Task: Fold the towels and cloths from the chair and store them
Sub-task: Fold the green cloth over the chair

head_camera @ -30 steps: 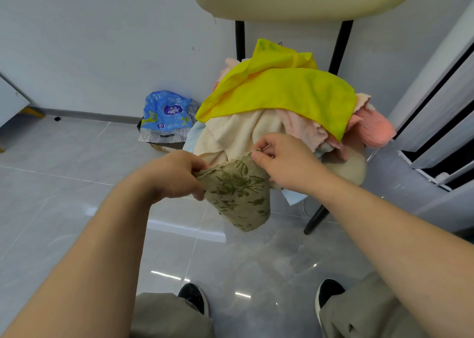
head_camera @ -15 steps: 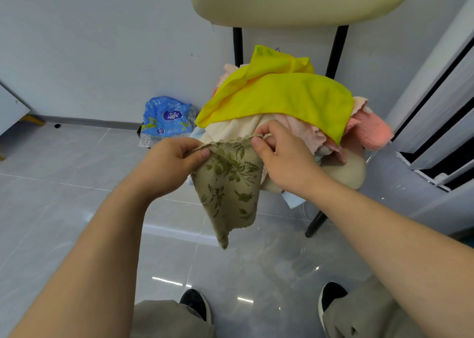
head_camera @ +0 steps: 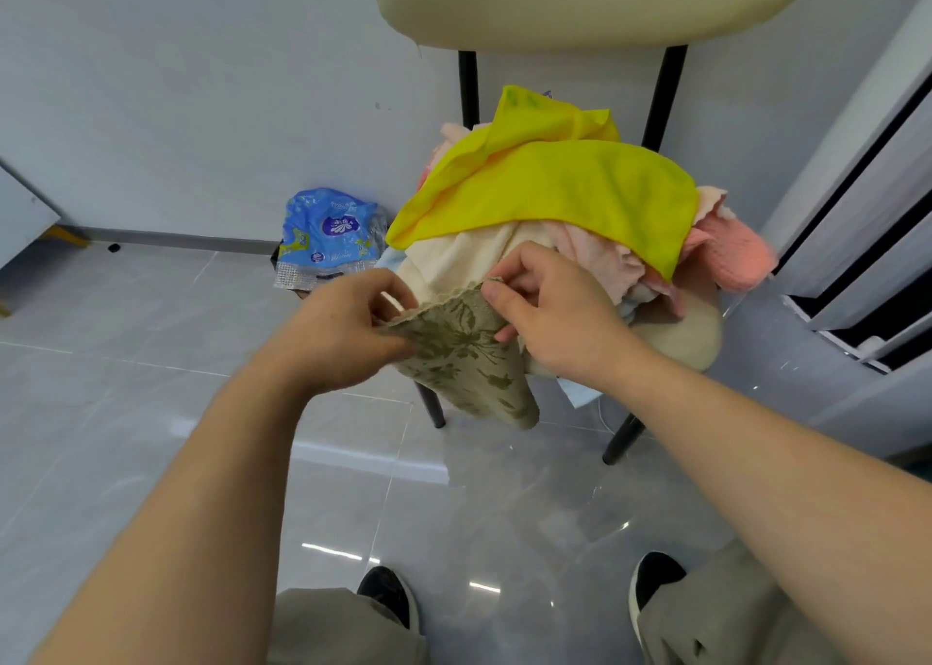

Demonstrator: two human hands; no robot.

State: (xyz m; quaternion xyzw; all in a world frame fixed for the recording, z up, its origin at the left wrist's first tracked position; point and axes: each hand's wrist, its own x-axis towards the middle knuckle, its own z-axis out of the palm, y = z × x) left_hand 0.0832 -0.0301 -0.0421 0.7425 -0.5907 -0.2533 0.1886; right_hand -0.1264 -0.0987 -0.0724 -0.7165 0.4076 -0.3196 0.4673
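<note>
At frame centre, the left hand (head_camera: pixel 343 331) and right hand (head_camera: pixel 549 311) are pinching the leaf-print cloth (head_camera: pixel 466 362). It is hanging before the chair (head_camera: pixel 676 331).

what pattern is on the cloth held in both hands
The cloth is beige with an olive-green leaf print, clearest in the head view.

Pale grey wall (head_camera: pixel 176 84), dark baseboard (head_camera: pixel 176 239), glossy grey tiled floor (head_camera: pixel 126 387), blue packet (head_camera: pixel 328 233) at the wall's foot.
</note>
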